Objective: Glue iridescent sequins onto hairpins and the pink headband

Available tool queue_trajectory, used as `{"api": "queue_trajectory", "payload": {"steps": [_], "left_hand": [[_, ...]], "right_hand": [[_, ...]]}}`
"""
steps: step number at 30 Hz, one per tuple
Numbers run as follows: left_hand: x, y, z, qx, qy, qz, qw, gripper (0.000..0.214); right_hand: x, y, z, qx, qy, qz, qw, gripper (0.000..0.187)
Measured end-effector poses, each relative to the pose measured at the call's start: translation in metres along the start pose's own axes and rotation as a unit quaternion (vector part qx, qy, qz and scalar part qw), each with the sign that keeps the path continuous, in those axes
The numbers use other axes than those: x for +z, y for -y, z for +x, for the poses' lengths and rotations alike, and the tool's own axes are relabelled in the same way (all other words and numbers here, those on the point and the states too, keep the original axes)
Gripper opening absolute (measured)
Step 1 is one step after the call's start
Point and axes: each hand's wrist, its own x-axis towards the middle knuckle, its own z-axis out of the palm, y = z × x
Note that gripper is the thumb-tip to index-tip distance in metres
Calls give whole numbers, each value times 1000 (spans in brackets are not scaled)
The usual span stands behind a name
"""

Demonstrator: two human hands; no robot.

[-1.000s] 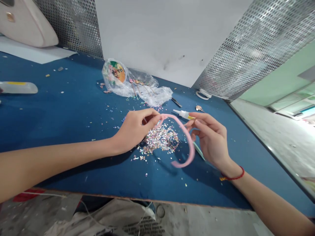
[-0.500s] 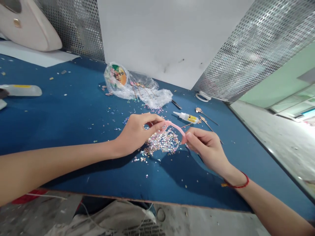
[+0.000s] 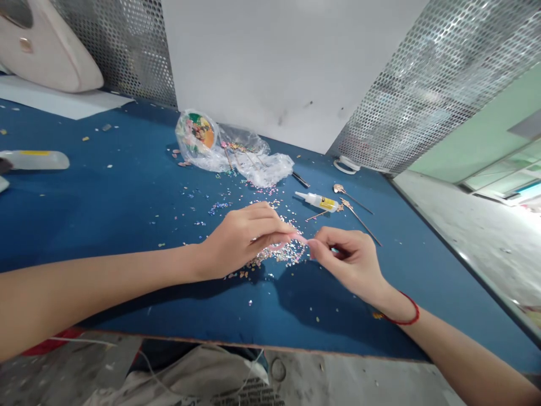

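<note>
My left hand (image 3: 245, 239) and my right hand (image 3: 349, 262) meet over a heap of sequins (image 3: 281, 254) on the blue table (image 3: 127, 192). Both pinch a pink headband (image 3: 291, 241), of which only a short strip shows between the fingertips. The rest of the band is hidden behind my hands. A red string is tied round my right wrist. A small glue bottle (image 3: 319, 201) with a yellow label lies just beyond the hands.
A crumpled clear plastic bag (image 3: 236, 152) with ornaments lies at the back. Thin metal hairpins (image 3: 357, 211) lie right of the glue. Another bottle (image 3: 36, 160) sits at the far left, a cream bag (image 3: 46, 48) behind it. Perforated metal panels wall the table.
The headband's open curve, seen hanging at the right before, has been drawn in between my hands. My right hand moved left and down towards my left, over the sequins.
</note>
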Motion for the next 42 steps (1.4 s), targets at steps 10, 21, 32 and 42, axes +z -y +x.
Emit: {"api": "queue_trajectory", "payload": {"steps": [10,21,32,42], "left_hand": [[8,-13,-5,-40,46,-55,997,14],[2,-29,7,-305,99,-338,885,30],[-4,-4,10,-268,117,-201,935,17],[-15,3,19,-332,91,-365,865,28]], "right_hand": [[12,7,-4,-150,-3,-112,982,24],[13,2,-7,-160,-16,-133,978,17],[3,-2,5,18,54,18,998,13],[-8,-4,10,92,131,333,929,17]]}}
